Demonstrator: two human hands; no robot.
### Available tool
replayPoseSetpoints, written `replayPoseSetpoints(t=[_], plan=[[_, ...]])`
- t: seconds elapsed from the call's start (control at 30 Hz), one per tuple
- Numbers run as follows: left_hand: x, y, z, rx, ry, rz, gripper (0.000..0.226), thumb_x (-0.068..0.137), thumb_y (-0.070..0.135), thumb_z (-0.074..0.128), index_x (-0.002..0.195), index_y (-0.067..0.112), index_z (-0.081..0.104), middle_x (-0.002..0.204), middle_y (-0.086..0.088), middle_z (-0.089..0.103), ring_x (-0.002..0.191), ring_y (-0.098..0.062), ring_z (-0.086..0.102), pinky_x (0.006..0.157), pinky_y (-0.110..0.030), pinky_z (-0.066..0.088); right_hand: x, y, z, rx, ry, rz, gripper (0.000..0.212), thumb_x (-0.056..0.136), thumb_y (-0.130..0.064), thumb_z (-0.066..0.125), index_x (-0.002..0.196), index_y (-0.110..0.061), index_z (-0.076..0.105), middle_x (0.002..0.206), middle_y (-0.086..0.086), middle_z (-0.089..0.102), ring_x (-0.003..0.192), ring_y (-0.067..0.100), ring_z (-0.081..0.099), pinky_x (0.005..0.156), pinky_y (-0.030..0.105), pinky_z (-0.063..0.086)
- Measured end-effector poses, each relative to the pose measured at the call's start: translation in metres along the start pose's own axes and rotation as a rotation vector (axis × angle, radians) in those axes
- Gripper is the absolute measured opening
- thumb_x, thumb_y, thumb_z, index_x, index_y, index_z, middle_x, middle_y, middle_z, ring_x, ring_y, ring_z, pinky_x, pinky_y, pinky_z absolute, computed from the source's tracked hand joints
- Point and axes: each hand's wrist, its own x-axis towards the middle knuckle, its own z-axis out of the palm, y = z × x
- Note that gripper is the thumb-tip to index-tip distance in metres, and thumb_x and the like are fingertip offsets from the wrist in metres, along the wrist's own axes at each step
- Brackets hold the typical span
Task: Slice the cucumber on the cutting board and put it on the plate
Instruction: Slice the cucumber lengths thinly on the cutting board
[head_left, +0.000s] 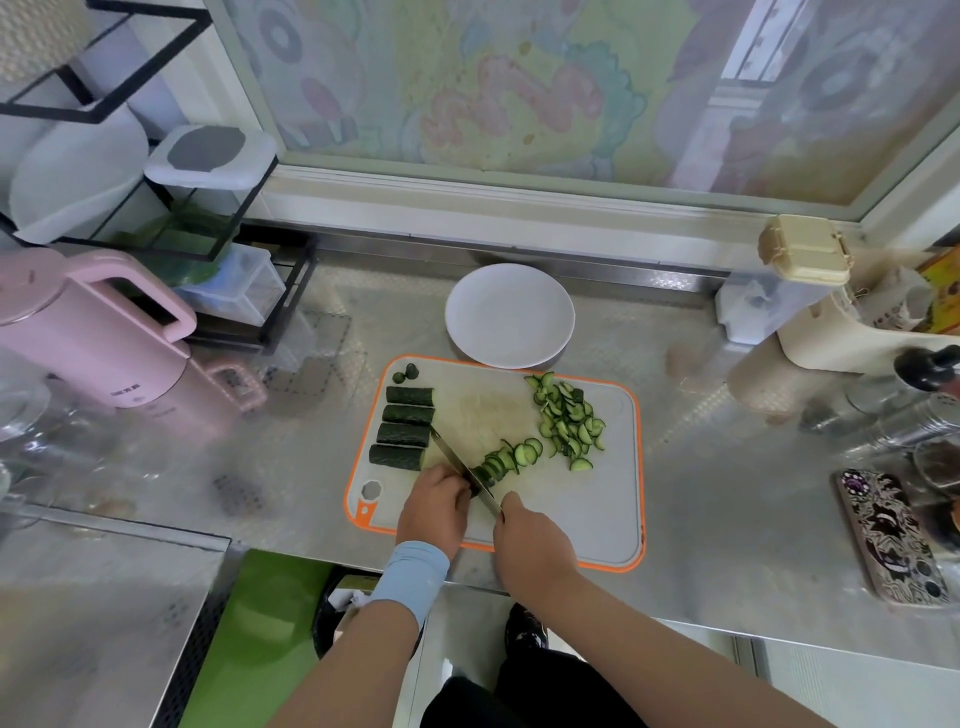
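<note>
Now, R fingers (511, 506) round knife (460, 464)

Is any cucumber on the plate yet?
No, the plate is bare, and all the slices lie on the board.
</note>
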Motion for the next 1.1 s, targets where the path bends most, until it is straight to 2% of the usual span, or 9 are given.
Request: replayPoseSetpoints(t=[0.17,0.3,0.4,0.6,0.9,1.1], plan=[[0.001,0.001,-0.001,-0.022,-0.01,-0.03,0.012,0.085,0.013,0.061,0.084,0.011,0.073,0.091,-0.006,0.062,0.09,-0.023,0.055,0.069,-0.026,0.043,0.0,-0.003,-0.002,0.011,0.007,0.0,0.014,0.099,-0.013,0.042,0.096,-0.018,0.029,0.077,-0.001,0.047,0.071,0.021,0.048,0.06,0.029,0.038],[0.003,0.001,-0.003,0.001,-0.022,-0.038,0.012,0.084,0.014,0.063,0.085,0.013,0.075,0.09,-0.007,0.064,0.088,-0.025,0.056,0.07,-0.029,0.046,-0.009,0.001,-0.002,0.025,0.031,0.002,0.009,0.101,-0.015,0.037,0.094,-0.017,0.031,0.066,-0.005,0.041,0.054,0.012,0.038,0.046,0.026,0.028],[0.003,0.001,-0.004,0.02,-0.021,-0.036,0.01,0.083,0.014,0.064,0.084,0.012,0.075,0.088,-0.008,0.065,0.087,-0.026,0.057,0.069,-0.029,0.046,-0.019,0.006,-0.003,0.027,0.052,0.012,0.01,0.102,-0.017,0.035,0.093,-0.018,0.032,0.066,-0.005,0.042,0.052,0.01,0.035,0.045,0.025,0.023],[0.004,0.002,-0.004,0.008,-0.003,-0.034,0.007,0.08,0.011,0.068,0.081,0.012,0.075,0.085,-0.007,0.065,0.084,-0.026,0.058,0.068,-0.027,0.045,-0.029,0.013,-0.004,0.019,0.039,-0.011,0.01,0.101,-0.014,0.036,0.093,-0.018,0.033,0.067,-0.006,0.042,0.053,0.009,0.035,0.045,0.025,0.023],[0.001,0.001,-0.002,-0.058,0.001,-0.033,0.008,0.083,0.012,0.066,0.082,0.012,0.073,0.088,-0.005,0.063,0.089,-0.024,0.056,0.071,-0.034,0.049,-0.011,0.006,0.004,-0.007,0.015,0.019,0.017,0.096,-0.009,0.043,0.095,-0.018,0.029,0.066,-0.005,0.038,0.054,0.01,0.035,0.045,0.025,0.024],[-0.004,0.001,-0.002,-0.079,0.045,0.004,0.009,0.078,0.003,0.068,0.079,0.01,0.074,0.085,-0.007,0.064,0.085,-0.025,0.058,0.067,-0.029,0.048,-0.003,0.001,0.001,-0.04,-0.012,-0.009,0.025,0.091,-0.007,0.05,0.096,-0.018,0.027,0.072,-0.003,0.043,0.068,0.02,0.048,0.052,0.027,0.035]])
